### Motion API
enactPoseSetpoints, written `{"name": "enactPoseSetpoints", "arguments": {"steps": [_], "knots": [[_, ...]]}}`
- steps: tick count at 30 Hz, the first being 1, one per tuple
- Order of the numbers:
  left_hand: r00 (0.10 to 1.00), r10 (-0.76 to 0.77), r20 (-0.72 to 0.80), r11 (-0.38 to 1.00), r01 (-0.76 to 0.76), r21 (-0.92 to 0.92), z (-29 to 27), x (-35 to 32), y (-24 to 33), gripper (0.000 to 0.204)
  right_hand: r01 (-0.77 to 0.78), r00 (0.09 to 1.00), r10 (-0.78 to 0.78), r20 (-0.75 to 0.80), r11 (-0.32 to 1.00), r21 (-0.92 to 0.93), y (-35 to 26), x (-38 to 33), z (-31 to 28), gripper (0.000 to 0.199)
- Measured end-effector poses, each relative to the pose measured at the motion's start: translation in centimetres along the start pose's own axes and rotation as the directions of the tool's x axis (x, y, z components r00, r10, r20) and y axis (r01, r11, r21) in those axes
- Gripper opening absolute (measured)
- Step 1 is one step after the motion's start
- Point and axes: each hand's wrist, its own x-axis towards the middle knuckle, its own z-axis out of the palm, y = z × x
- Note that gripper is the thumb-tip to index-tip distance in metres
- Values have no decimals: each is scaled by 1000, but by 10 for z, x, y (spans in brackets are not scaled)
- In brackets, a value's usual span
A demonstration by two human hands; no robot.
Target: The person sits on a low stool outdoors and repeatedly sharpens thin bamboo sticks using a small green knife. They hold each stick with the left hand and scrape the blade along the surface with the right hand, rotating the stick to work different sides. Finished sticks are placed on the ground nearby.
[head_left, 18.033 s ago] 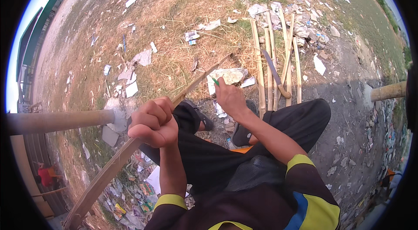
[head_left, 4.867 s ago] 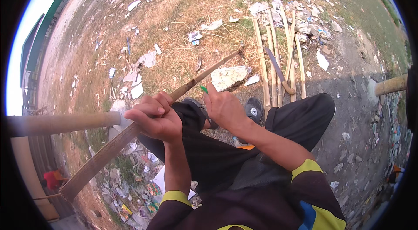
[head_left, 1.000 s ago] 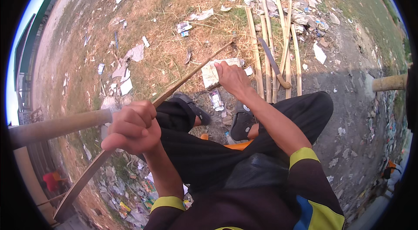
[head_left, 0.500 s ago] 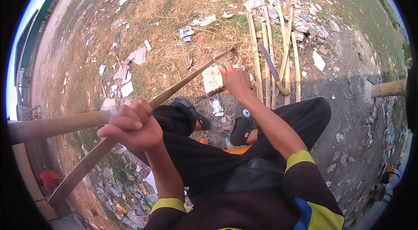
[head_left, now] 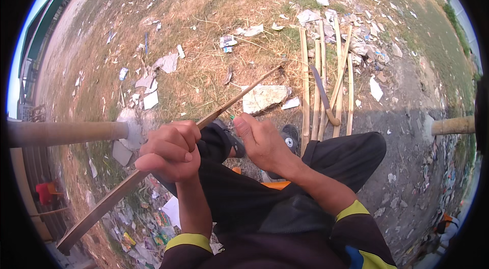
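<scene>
A long, narrow bamboo strip [head_left: 244, 93] slants from the lower left up toward the middle of the view. My left hand [head_left: 173, 151] is closed around it near its middle, over my left knee. Just beyond, my right hand [head_left: 265, 146] is closed on a small tool with a green handle [head_left: 232, 116]. Its dark tip seems to touch the strip, but my fingers hide most of it, so its exact kind is unclear.
Several split bamboo strips [head_left: 305, 91] lie ahead to the right, with a long curved knife [head_left: 321, 86] across them. A pale broken block [head_left: 264, 98] sits beyond my feet. Thick bamboo poles [head_left: 71, 133] stand at both sides. Litter covers the ground.
My right hand has drawn back toward me along the strip with the green-handled tool, closer to my left hand. The left hand keeps its hold and has shifted slightly right.
</scene>
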Motion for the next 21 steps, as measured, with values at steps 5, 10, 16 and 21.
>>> {"name": "enactPoseSetpoints", "arguments": {"steps": [5, 10, 16, 21], "knots": [[971, 25, 239, 995, -2, -98, -8, 7, 2, 68, -7, 999, 3, -41, 994, -108, -2, -4, 9, 42], [962, 8, 274, 994, 23, -111, -8, 5, 5, 68, 16, 996, -33, -84, 981, -193, -1, -8, 15, 38], [944, -35, 329, 988, 83, -131, -21, 4, 10, 65, 76, 987, -110, -113, 958, -275, 21, -8, 29, 36], [975, -23, 221, 995, 43, -88, -27, 6, 10, 65, -12, 967, -102, -233, 897, -441, 43, 1, 41, 39]]}}
